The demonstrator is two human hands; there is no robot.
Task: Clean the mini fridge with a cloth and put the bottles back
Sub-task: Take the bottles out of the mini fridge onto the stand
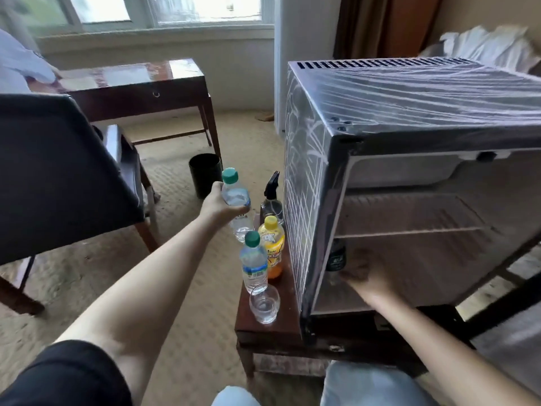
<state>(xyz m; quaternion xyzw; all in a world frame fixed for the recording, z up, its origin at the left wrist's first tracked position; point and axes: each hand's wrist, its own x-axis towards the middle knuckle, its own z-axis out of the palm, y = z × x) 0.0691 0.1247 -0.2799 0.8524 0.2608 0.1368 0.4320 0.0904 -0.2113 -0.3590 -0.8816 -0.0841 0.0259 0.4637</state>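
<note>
Nearest on the counter (pixel 288 306) stands an empty glass (pixel 264 304), right at the front edge. Touching or just behind it is a green-capped water bottle (pixel 254 262), with an orange drink (pixel 273 247) close behind that. To the right, the right hand (pixel 363 273) reaches into the bottom of the open fridge (pixel 409 98), up against a dark bottle (pixel 336 256) under the wire shelf (pixel 409 232). It's blurred and in shadow, so I cannot tell whether that grip is closed on the bottle or only touching it. Further out, the left hand (pixel 218 208) has its grip wrapped firmly round the middle of a second water bottle (pixel 235 194), lifted clear of the counter beside the spray bottle (pixel 272 200). So restocking looks underway, with three drinks outside the fridge and no cloth in sight. Now the risks: swinging that lifted bottle across to the fridge takes it over a tight row, and a low pass could clip the orange drink or the near bottle and knock them over. The glass is the worry, since a nudge from a forearm could send it to the floor. The dark bottle sits close to the fridge's front lip, so letting go early might tip it out. Beyond, a black bin (pixel 205 174) stands on the carpet.
</note>
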